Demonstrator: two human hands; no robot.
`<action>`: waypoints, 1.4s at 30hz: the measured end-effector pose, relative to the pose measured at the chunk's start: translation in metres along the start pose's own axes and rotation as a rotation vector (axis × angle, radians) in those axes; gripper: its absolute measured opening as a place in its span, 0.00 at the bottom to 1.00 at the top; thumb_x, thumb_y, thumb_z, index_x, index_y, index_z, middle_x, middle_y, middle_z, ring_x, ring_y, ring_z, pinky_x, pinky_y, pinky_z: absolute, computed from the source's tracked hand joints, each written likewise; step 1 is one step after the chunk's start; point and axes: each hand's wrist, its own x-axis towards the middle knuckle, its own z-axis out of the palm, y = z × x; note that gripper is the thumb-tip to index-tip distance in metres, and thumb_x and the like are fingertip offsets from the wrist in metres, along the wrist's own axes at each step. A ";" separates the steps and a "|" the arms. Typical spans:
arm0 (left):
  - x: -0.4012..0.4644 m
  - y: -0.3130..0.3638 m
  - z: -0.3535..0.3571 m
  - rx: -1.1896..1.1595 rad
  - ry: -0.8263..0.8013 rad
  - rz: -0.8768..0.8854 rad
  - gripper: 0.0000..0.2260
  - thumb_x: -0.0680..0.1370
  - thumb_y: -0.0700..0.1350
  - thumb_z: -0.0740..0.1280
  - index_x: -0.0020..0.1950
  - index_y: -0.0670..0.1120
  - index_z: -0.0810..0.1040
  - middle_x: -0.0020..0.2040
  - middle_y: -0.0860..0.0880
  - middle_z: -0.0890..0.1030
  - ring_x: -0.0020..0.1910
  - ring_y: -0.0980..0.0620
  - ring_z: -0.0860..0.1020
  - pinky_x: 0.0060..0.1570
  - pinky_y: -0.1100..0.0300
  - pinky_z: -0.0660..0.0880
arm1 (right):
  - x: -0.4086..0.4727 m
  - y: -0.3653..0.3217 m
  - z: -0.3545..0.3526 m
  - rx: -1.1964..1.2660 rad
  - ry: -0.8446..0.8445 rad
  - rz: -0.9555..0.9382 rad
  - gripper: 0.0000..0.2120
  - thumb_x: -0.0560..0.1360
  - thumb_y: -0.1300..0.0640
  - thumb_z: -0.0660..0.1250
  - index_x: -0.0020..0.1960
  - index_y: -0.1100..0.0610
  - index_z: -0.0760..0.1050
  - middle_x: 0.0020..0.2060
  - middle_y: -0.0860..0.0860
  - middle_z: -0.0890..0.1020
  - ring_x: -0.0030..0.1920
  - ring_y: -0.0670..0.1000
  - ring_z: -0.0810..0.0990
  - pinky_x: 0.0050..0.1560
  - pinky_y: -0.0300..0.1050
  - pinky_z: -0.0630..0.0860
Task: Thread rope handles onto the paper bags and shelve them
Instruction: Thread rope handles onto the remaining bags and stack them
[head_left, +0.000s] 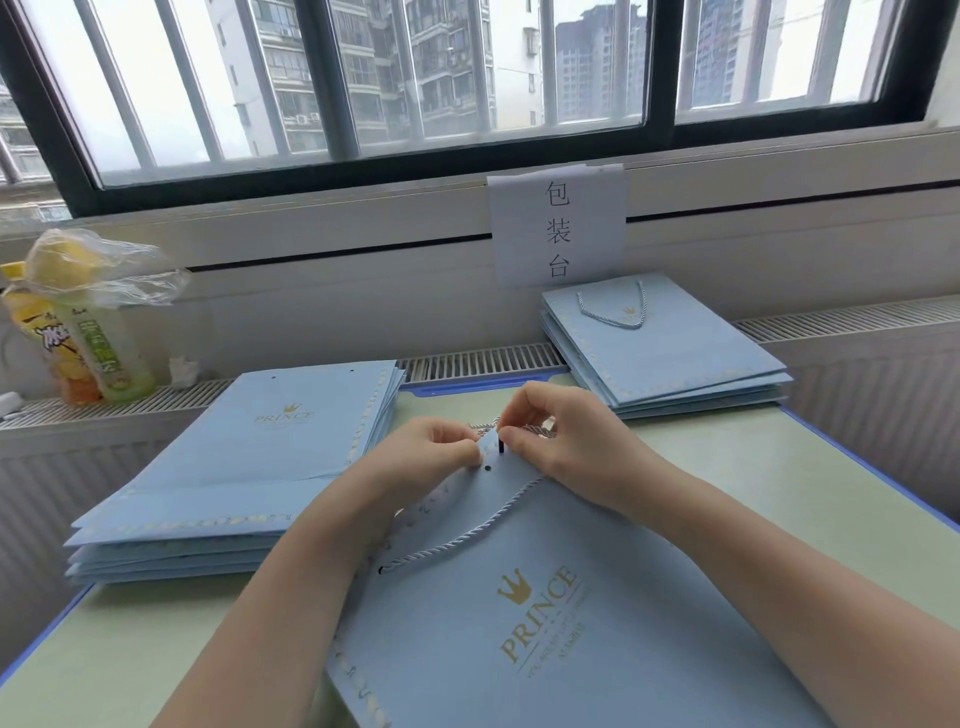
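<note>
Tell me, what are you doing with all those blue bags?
A person is putting a rope handle on a blue paper bag lying on the table. The left hand pinches the bag's top edge by a hole, and the right hand holds the rope's black tip there. The rope's other end already sits in a hole further along the edge. A stack without handles lies at left, and a stack with handles at back right.

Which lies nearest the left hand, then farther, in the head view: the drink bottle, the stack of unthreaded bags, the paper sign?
1. Stack of unthreaded bags, just left of the left hand.
2. Paper sign, behind, on the wall.
3. Drink bottle, far left.
</note>
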 end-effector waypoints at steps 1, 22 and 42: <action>0.000 0.001 0.000 0.020 0.002 -0.022 0.09 0.75 0.41 0.63 0.47 0.37 0.80 0.38 0.45 0.77 0.36 0.49 0.74 0.38 0.61 0.71 | -0.001 0.000 0.000 -0.028 -0.016 -0.010 0.05 0.75 0.60 0.67 0.42 0.51 0.76 0.39 0.44 0.80 0.42 0.42 0.76 0.42 0.31 0.68; -0.005 -0.001 -0.006 -0.192 -0.175 -0.017 0.08 0.77 0.38 0.64 0.50 0.36 0.81 0.40 0.42 0.82 0.33 0.48 0.79 0.35 0.62 0.75 | -0.002 0.001 0.000 0.004 0.014 -0.053 0.03 0.74 0.61 0.68 0.44 0.54 0.77 0.39 0.45 0.81 0.42 0.42 0.78 0.46 0.35 0.72; -0.010 0.001 -0.009 -0.258 -0.151 0.037 0.09 0.75 0.32 0.64 0.50 0.39 0.81 0.35 0.47 0.82 0.33 0.53 0.80 0.33 0.66 0.76 | -0.006 -0.003 0.008 -0.173 0.004 -0.232 0.03 0.74 0.61 0.68 0.43 0.55 0.75 0.38 0.46 0.78 0.39 0.45 0.74 0.40 0.39 0.70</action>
